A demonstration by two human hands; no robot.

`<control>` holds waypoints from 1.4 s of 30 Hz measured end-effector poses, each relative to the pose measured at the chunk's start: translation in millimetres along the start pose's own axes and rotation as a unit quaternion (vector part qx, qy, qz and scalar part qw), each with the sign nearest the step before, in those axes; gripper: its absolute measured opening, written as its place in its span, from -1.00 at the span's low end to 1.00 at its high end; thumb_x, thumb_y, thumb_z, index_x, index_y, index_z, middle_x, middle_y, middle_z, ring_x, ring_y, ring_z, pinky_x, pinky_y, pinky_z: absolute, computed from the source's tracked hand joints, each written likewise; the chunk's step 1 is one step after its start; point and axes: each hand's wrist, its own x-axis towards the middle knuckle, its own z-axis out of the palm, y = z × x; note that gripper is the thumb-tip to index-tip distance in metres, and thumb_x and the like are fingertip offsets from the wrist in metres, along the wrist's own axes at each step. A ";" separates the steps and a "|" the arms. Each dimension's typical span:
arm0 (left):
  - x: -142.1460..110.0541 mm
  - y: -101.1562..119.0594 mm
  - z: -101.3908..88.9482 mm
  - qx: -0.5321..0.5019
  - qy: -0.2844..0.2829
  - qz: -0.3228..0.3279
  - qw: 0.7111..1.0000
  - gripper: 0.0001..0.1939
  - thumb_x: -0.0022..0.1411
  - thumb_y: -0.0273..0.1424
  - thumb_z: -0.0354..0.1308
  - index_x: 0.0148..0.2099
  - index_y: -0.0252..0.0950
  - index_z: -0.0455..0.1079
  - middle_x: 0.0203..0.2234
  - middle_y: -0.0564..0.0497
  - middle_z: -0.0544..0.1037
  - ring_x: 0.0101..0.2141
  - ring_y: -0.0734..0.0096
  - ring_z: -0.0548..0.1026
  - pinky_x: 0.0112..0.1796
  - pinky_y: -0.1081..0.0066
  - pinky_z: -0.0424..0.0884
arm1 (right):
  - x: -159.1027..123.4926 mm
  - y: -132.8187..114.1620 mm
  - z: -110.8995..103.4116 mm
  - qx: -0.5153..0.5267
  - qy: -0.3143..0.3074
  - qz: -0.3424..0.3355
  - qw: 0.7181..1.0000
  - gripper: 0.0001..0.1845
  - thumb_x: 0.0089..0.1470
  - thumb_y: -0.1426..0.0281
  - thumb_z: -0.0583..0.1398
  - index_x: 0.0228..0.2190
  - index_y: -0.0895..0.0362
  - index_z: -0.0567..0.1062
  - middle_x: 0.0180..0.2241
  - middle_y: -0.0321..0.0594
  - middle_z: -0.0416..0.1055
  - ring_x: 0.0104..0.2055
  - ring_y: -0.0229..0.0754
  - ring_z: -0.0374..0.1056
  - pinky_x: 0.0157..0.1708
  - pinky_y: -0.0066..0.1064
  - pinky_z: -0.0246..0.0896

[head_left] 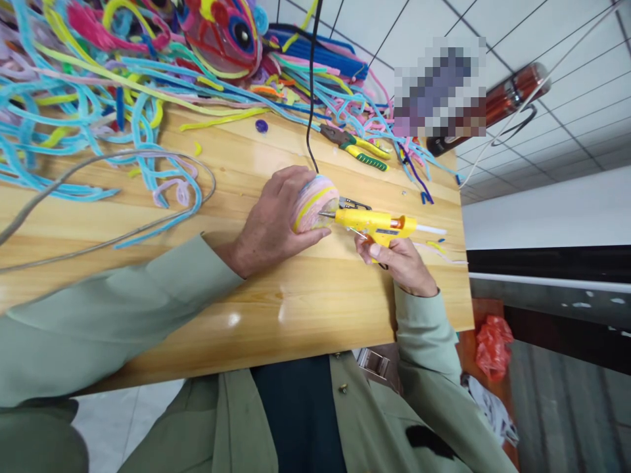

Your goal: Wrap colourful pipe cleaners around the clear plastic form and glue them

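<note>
My left hand (273, 220) is wrapped round a ball (314, 205) banded in pink, yellow and pale blue, with what looks like fuzzy pipe cleaner wound over it. A bare, translucent patch shows on its right side. In my right hand (401, 259) is a yellow hot glue gun (377, 222), gripped by the handle. Its metal nozzle points left at the ball's bare patch; whether it touches I cannot tell. A white glue stick (431, 229) sticks out of the gun's back end. Just behind the gun lies a small metal tool (355, 203), partly hidden.
Piled pipe cleaners (142, 118) cover the table's (296, 295) back left, below a red fish-like craft (221, 39). Pliers (355, 146) with green and yellow handles lie behind the ball. A black cord (311, 85) hangs down to it. A red thermos (493, 105) stands at the back right.
</note>
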 end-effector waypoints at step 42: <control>0.7 -0.4 0.0 -0.002 -0.004 -0.005 1.000 -0.11 0.38 0.12 0.42 0.51 -0.09 0.14 0.32 -0.22 0.47 0.35 -0.17 0.47 0.36 -0.24 0.50 | -3.1 2.4 -1.7 -0.029 0.024 0.018 0.999 -0.48 0.25 -0.12 0.43 -0.30 0.09 0.56 -0.48 -0.38 0.34 -0.45 -0.26 0.20 -0.38 -0.33 0.11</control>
